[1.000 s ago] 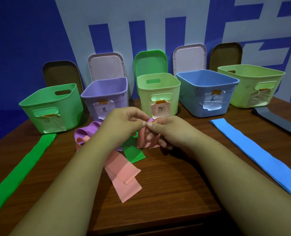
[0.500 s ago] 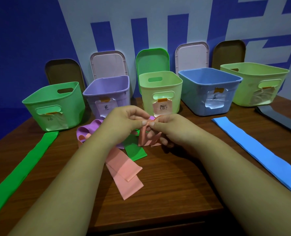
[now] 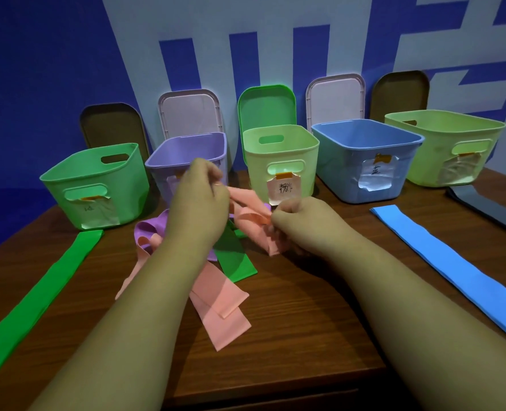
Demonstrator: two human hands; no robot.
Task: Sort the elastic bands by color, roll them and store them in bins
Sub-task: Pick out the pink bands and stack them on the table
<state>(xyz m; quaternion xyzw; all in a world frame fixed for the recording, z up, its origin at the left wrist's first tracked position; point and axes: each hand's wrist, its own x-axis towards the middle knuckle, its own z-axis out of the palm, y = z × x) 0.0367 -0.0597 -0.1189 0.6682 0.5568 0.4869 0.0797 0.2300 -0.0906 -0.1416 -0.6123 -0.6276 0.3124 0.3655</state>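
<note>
Nearest me, the loose tail of the flat pink elastic band (image 3: 225, 310) lies folded on the brown wooden table (image 3: 290, 327). Further up, my left hand (image 3: 198, 209) pinches the band, raised; my right hand (image 3: 302, 223) grips its bunched part just above the table. Beyond stands a row of five open plastic bins (image 3: 257, 161).

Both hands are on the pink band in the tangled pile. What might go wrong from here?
1. The pink band, pinched by the left hand and the right hand, lies tangled with the purple band and the short green band; pulling may drag them along.
2. If either grip slips, the elastic could snap back.
</note>
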